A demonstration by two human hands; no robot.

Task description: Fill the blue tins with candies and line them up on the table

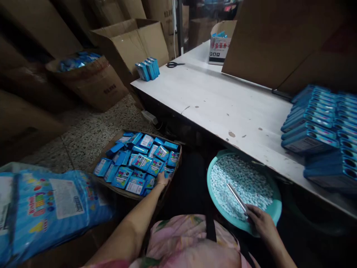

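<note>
My left hand reaches into a shallow cardboard box filled with blue caramel packets. Its fingers close around a packet near the box's right corner; the fingertips are partly hidden. In my right hand is a slim, shiny metal scoop, tilted up to the left. The scoop lies over a turquoise basin holding small pale-blue candies.
A white table bears stacked blue packets at right, black scissors and a few packets at its far left corner. Large cartons stand behind. A big blue printed bag lies at lower left.
</note>
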